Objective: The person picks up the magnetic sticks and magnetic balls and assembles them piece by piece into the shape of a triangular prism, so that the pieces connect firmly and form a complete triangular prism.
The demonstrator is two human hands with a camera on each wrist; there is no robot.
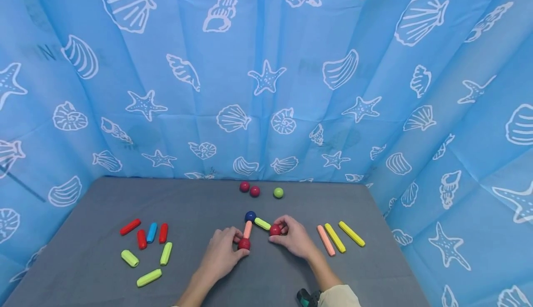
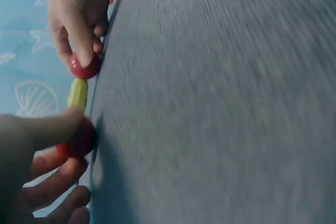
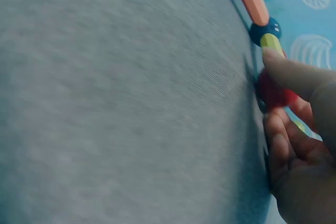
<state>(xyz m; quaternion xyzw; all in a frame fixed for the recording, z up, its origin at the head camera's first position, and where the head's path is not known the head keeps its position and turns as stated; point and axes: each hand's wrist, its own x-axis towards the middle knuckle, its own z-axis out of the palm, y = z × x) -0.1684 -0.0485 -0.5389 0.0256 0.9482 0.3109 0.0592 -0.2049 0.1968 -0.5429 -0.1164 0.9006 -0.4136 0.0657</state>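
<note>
A partial assembly lies at the centre of the grey worktop [image 1: 104,205]. It consists of a blue ball [image 1: 250,216] at the far apex, a peach rod [image 1: 247,229] running near-left from it, and a lime rod [image 1: 262,224] running right from it.

Hand state:
- The left hand [image 1: 220,254] has its fingers curled round the near red ball [image 1: 244,244], which sits at the near end of the peach rod.
- The right hand [image 1: 293,237] pinches the right red ball [image 1: 275,230], held against the right end of the lime rod. The wrist views confirm both grips.

Judged progress: two rods and three balls are joined into an open V. No rod closes the gap between the two red balls, so the figure appears unfinished.

Remaining stock:
- Far of the assembly: two spare red balls [image 1: 250,189] and one green ball [image 1: 278,193], apart from it.
- Left: a group of short rods [image 1: 145,247] in red, blue and lime, lying loose.
- Right: three long rods [image 1: 339,236], one peach and two yellow, side by side.

A blue shell-print curtain [image 1: 266,66] encloses the worktop on the far, left and right sides.
</note>
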